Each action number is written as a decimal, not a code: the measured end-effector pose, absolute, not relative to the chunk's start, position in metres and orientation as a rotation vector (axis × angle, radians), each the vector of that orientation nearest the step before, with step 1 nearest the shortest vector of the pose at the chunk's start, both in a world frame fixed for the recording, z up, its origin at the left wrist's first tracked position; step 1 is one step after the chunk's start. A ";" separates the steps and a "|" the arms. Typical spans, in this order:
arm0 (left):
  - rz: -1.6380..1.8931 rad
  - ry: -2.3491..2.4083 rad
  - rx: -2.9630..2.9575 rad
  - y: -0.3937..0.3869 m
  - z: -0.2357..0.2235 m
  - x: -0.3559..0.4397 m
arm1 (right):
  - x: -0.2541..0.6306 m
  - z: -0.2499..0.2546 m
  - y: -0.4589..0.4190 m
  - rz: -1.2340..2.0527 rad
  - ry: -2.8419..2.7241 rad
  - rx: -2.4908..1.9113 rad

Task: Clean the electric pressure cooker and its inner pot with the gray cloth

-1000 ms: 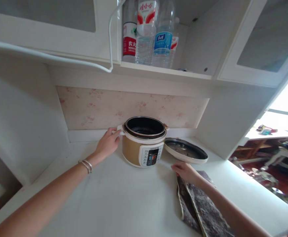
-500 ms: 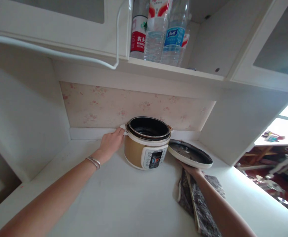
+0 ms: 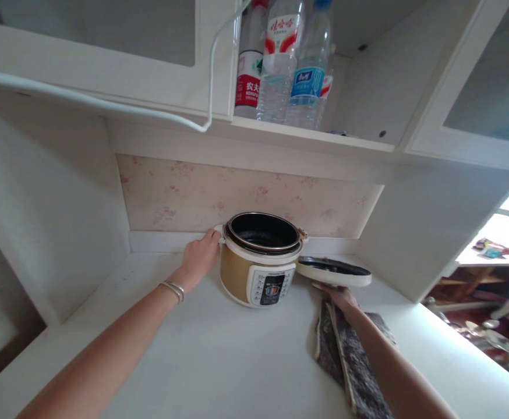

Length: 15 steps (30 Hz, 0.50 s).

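Observation:
A gold and white electric pressure cooker point(image 3: 257, 269) stands open at the back of the white counter point(image 3: 219, 355), its dark inner pot showing. My left hand point(image 3: 201, 257) grips the cooker's left side handle, with two bangles on the wrist. The cooker's round lid point(image 3: 333, 271) is raised off the counter to the right of the pot, upside down and nearly level. My right hand point(image 3: 339, 296) holds it from beneath, with the fingers mostly hidden under the lid.
A dark grey cloth point(image 3: 350, 361) lies on the counter under my right forearm. Water bottles point(image 3: 289, 64) stand on the open shelf above. A white cable point(image 3: 106, 102) runs along the cupboard. The side wall point(image 3: 416, 233) closes the right.
My right hand went from the cloth to the lid, took hold beneath it and lifted it level off the counter. My left hand stayed on the cooker's handle.

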<state>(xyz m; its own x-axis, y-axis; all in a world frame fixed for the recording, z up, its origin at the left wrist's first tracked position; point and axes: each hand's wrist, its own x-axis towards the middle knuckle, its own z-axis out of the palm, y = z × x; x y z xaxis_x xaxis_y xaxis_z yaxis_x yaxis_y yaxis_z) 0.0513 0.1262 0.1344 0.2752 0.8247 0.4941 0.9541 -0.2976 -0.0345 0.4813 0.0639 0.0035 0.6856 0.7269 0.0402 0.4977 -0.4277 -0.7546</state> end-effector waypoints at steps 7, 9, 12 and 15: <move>-0.585 -1.677 -2.227 0.129 0.127 0.055 | 0.494 -0.001 0.047 0.453 -0.865 -1.944; -0.596 -1.678 -2.228 0.130 0.126 0.055 | 0.494 -0.002 0.042 0.436 -0.809 -1.858; -0.605 -1.664 -2.223 0.130 0.124 0.055 | 0.489 0.001 0.043 0.375 -0.741 -1.702; -0.627 -1.661 -2.230 0.130 0.123 0.055 | 0.486 0.013 0.056 0.284 -0.524 -1.609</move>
